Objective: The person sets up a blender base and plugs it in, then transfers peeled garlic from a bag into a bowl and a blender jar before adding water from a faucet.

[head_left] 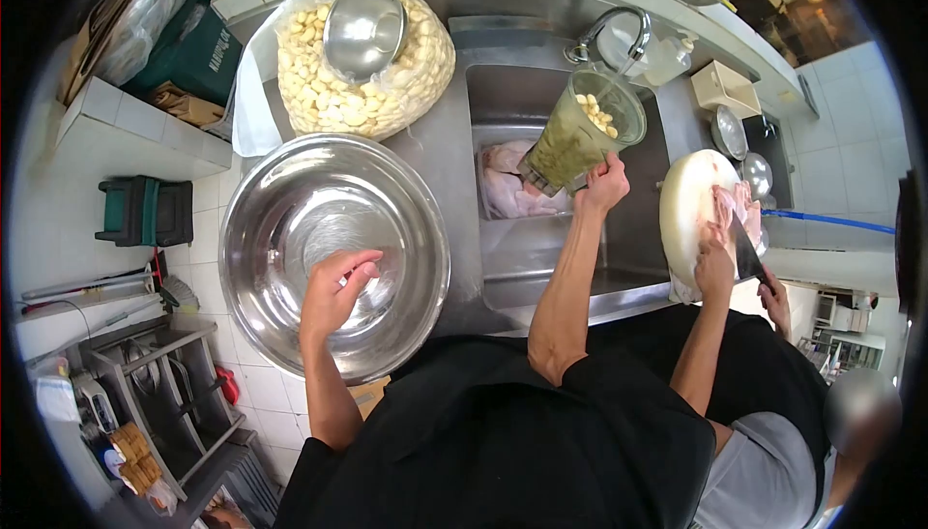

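My right hand [601, 184] grips the handle of a clear blender jug [570, 137], which is tilted over the sink [628, 249]. Peeled garlic cloves [596, 115] lie near the jug's mouth, and greenish residue coats its inside. Behind the rim arches the tap [623, 18]. Raw poultry [517, 191] sits in a tub below the jug's base. Above a large steel bowl [246, 239] hovers my left hand [333, 297], empty, its fingers loosely bent. A clear bag of peeled garlic [411, 84] stands behind that bowl, with a small steel bowl [364, 31] resting on the cloves.
At the right a co-worker cuts raw meat with a knife [746, 253] on a round white board [681, 224], close to my right arm. A soap bottle [669, 60] and a cream container [725, 91] stand by the tap. A metal rack [164, 403] is at lower left.
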A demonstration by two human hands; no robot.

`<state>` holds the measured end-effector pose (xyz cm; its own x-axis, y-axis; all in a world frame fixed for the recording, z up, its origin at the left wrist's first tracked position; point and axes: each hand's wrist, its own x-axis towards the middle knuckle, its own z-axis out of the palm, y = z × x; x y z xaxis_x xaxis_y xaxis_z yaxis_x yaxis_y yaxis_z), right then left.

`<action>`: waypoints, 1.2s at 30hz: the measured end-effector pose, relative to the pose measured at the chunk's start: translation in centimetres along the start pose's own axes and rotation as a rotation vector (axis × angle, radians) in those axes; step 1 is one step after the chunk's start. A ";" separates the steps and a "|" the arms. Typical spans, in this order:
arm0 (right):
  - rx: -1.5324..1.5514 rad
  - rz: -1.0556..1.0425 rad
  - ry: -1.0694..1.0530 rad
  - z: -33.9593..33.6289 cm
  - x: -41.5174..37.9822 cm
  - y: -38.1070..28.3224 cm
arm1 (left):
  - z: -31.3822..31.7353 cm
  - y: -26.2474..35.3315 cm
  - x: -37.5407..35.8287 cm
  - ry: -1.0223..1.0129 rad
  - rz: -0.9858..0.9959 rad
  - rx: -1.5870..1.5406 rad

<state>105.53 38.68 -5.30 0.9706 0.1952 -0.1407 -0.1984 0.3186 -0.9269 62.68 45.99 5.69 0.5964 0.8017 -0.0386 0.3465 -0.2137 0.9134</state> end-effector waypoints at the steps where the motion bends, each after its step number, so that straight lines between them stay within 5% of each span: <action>1: 0.008 0.006 0.000 0.1 -0.2 0.0 | 0.1 0.0 0.0 0.001 -0.002 0.002; 7: 0.046 0.015 0.018 0.6 -0.5 0.4 | 0.3 0.1 -0.1 0.001 -0.037 -0.018; 12: 0.073 0.029 0.032 1.1 -1.3 0.3 | 0.6 0.5 0.0 -0.031 -0.100 -0.459; 32: -0.008 0.032 -0.034 0.3 -1.4 0.9 | 2.0 8.8 12.5 -0.309 0.184 -0.213; 36: -0.028 0.061 -0.034 0.3 -1.4 1.1 | 6.2 12.1 21.2 -0.289 0.505 0.028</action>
<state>103.88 39.01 -5.98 0.9516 0.2447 -0.1860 -0.2528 0.2790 -0.9264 84.04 56.94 13.37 0.8647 0.4128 0.2860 -0.0152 -0.5477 0.8366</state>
